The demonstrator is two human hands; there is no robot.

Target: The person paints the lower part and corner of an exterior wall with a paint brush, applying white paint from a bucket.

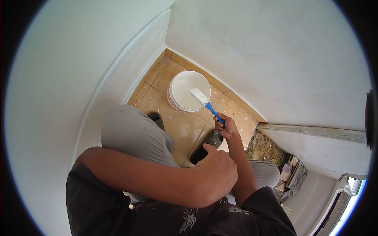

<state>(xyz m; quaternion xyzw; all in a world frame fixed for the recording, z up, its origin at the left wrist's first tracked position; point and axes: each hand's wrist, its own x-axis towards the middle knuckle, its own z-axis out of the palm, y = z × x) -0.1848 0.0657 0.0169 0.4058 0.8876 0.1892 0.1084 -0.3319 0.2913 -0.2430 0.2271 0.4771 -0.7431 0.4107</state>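
My right hand (226,126) is closed around the blue handle of a paintbrush (210,107). The brush's flat bristles are coated in white and hang over the right side of a white bucket (176,103). White paint (184,91) lies inside that bucket, which stands upright on the tiles. Across my body, my left hand (216,170) is bent inward against or just over my right forearm. Its thumb side points up toward the sandal, while most of its fingers are hidden behind the back of the hand.
White walls (252,51) meet in a corner behind the bucket, with a tan tile skirting (189,60) at their foot. Paint specks dot the tiled floor (177,131). My sandal (207,144) is near the bucket. Rubble and boards (289,175) lie beyond the floor's right edge.
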